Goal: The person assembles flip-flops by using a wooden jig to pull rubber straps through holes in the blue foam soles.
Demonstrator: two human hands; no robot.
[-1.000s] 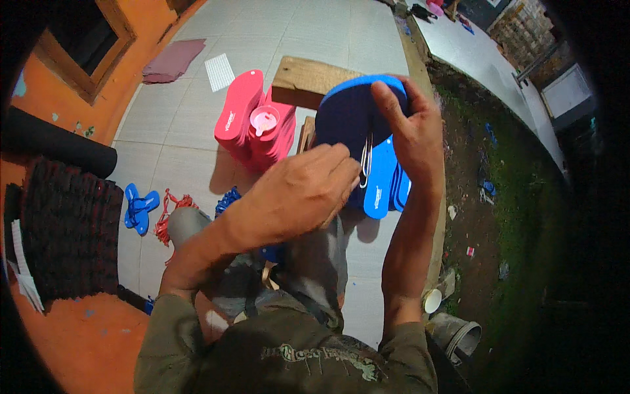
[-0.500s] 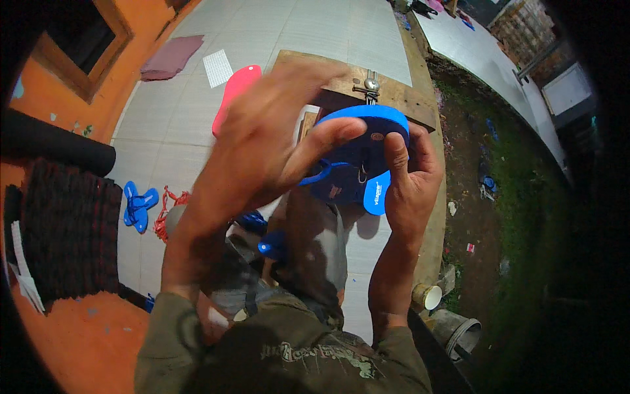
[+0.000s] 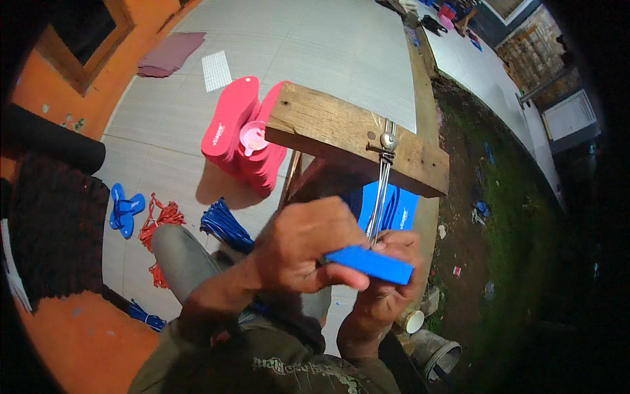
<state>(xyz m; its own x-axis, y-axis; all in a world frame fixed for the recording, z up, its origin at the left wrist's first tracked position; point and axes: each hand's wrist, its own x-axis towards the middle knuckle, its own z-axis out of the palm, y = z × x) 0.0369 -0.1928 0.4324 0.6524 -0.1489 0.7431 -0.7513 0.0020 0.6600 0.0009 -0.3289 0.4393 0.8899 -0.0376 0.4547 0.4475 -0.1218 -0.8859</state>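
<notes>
Close to my body, my left hand (image 3: 305, 243) and my right hand (image 3: 390, 276) both grip a blue flip-flop sole (image 3: 374, 264). The sole shows mostly its thick edge. My left thumb presses along its near side, while my right fingers wrap around the other end. Directly beyond the sole, thin metal rods (image 3: 379, 213) run down from a bolt on a wooden beam (image 3: 348, 131). The rods' lower ends meet the sole between my hands, but the exact contact is hidden. More blue soles (image 3: 403, 209) lie below the beam at the right.
Left of the beam stand stacked red soles (image 3: 226, 125), with a small pink cup (image 3: 252, 139) by them. Bundles of blue straps (image 3: 226, 223) and red straps (image 3: 164, 217) lie near my knee. A pair of blue flip-flops (image 3: 125, 210) is farther left. A bucket (image 3: 440, 358) stands at lower right.
Both hands have come down toward my body with the blue sole, which has turned edge-on. My left hand has moved off the beam area, uncovering the red soles, pink cup and metal rods.
</notes>
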